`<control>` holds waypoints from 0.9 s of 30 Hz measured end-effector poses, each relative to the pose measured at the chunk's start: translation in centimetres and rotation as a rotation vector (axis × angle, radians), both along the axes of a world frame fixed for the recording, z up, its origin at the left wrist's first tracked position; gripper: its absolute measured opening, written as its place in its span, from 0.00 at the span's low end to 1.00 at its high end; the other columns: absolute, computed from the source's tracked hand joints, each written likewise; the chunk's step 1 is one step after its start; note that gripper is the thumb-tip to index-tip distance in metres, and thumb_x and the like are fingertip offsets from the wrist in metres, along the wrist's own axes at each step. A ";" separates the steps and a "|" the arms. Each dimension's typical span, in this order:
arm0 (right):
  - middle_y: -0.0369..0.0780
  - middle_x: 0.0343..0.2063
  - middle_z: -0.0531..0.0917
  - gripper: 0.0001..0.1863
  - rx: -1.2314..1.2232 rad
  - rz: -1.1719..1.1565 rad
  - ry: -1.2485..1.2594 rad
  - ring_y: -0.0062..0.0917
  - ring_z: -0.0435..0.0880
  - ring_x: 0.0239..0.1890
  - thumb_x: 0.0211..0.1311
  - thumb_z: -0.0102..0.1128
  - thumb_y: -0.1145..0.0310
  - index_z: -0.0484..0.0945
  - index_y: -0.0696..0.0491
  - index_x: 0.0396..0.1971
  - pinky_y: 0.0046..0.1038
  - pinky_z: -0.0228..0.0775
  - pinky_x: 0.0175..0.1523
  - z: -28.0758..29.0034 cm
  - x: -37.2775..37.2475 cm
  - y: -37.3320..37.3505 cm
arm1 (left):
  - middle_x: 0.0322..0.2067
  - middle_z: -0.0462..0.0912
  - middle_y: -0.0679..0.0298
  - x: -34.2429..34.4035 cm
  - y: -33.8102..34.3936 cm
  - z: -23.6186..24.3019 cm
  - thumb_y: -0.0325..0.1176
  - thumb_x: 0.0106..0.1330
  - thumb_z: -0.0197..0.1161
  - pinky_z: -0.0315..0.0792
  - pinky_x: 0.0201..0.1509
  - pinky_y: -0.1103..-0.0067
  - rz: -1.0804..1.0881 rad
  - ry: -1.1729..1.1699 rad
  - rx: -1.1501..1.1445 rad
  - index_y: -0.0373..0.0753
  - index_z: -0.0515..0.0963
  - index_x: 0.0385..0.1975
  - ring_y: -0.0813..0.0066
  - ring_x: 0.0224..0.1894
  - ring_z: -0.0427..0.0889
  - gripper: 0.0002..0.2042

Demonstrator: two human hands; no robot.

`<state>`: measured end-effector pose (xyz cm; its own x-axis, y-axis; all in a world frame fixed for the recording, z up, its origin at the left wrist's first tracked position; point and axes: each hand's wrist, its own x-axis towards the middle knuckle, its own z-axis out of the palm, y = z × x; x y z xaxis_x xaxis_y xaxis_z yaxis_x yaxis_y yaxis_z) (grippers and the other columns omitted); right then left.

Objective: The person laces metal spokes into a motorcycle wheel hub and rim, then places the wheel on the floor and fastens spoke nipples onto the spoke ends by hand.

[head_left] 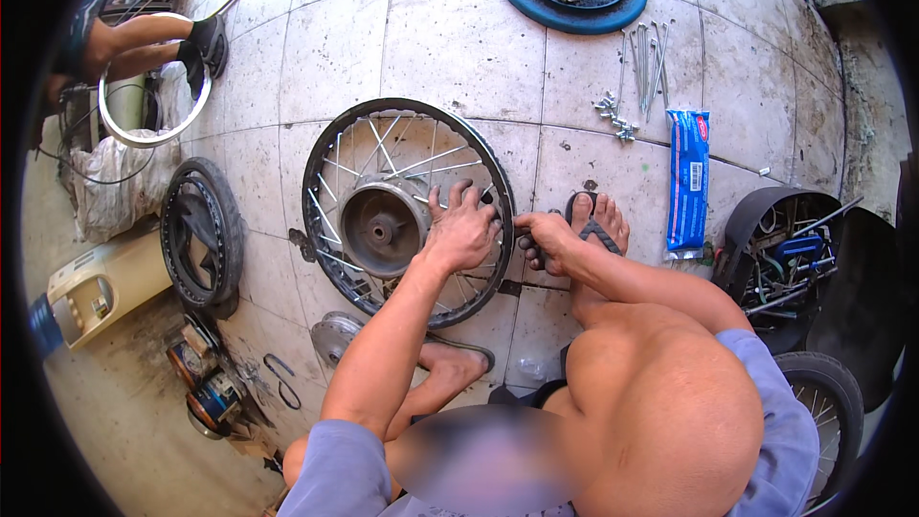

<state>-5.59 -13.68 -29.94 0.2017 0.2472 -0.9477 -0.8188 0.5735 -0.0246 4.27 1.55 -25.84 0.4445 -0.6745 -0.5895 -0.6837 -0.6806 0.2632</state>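
Two hands at work on a spoked wheel (337,148) lying flat on the tiled floor (325,48), axle pointing straight up at the camera, drum hub (383,223) at centre. Left hand (461,230) spread, fingers fanned over the spokes (436,165) between hub and rim on the near-right side, palm down. Right hand (543,230) closed around the rim's right edge, pinching it just beside a sandalled foot (595,222); cannot tell whether anything small sits between those fingers. Spokes radiating from hub to rim, several crossing.

Beyond the wheel: loose spare spokes (646,62) laid roughly parallel, long axes running away from the person, a small heap of nipples (615,115) at their near ends. Blue packet (687,182) lengthwise alongside, near the foot. Round blue base (572,0) at the top edge. Smaller tyre (201,235) well to the left, a bare shiny rim (153,77) farther off beside another person's legs (144,43).
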 end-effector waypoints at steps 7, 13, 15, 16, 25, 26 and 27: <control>0.32 0.17 0.73 0.13 -0.010 0.016 -0.027 0.21 0.68 0.16 0.65 0.58 0.59 0.75 0.50 0.23 0.27 0.59 0.19 -0.1 -0.5 -0.5 | 0.55 0.71 0.52 -1.0 -0.7 -0.7 0.42 0.67 0.57 0.39 0.69 0.43 0.054 -0.074 -0.076 0.40 0.80 0.42 0.53 0.70 0.56 0.14; 0.34 0.18 0.74 0.12 -0.097 0.040 -0.118 0.23 0.70 0.15 0.64 0.60 0.61 0.78 0.54 0.28 0.27 0.62 0.18 -0.6 -0.5 -0.6 | 0.54 0.72 0.51 -0.5 -1.3 -0.8 0.43 0.66 0.57 0.37 0.70 0.40 0.055 -0.013 0.044 0.38 0.81 0.41 0.51 0.69 0.57 0.15; 0.34 0.18 0.74 0.12 -0.138 0.024 -0.192 0.23 0.72 0.16 0.64 0.61 0.61 0.79 0.55 0.29 0.28 0.65 0.19 -0.7 -0.5 -1.3 | 0.54 0.72 0.51 -0.8 -1.7 -1.1 0.43 0.66 0.57 0.38 0.69 0.40 0.035 -0.020 0.105 0.37 0.81 0.40 0.51 0.69 0.58 0.15; 0.34 0.18 0.74 0.12 -0.144 0.022 -0.189 0.23 0.72 0.16 0.64 0.61 0.61 0.79 0.55 0.29 0.28 0.65 0.19 -0.8 -0.6 -1.7 | 0.54 0.72 0.51 -1.1 -1.6 -1.3 0.43 0.66 0.56 0.39 0.69 0.40 0.034 -0.040 0.082 0.37 0.82 0.39 0.51 0.68 0.58 0.15; 0.46 0.32 0.85 0.13 -1.280 0.357 -0.631 0.39 0.85 0.35 0.61 0.62 0.63 0.81 0.55 0.41 0.38 0.78 0.42 -0.2 0.6 -9.0 | 0.53 0.71 0.52 -1.1 -1.1 -0.8 0.43 0.68 0.56 0.41 0.68 0.42 -0.030 -0.038 0.009 0.39 0.81 0.40 0.52 0.69 0.57 0.14; 0.47 0.36 0.84 0.12 -1.525 0.450 -0.707 0.42 0.85 0.37 0.60 0.62 0.64 0.81 0.53 0.41 0.40 0.78 0.43 -0.5 0.5 -10.3 | 0.53 0.71 0.52 -1.1 -1.3 -0.8 0.43 0.68 0.56 0.41 0.68 0.42 -0.032 -0.039 0.007 0.39 0.81 0.40 0.52 0.69 0.57 0.14; 0.46 0.39 0.82 0.12 -1.547 0.476 -0.698 0.44 0.83 0.40 0.58 0.64 0.64 0.80 0.51 0.41 0.42 0.77 0.44 -0.1 1.0 -11.5 | 0.53 0.71 0.52 -1.2 -1.2 -0.9 0.43 0.69 0.56 0.41 0.68 0.42 -0.028 -0.049 0.019 0.39 0.80 0.40 0.52 0.68 0.57 0.14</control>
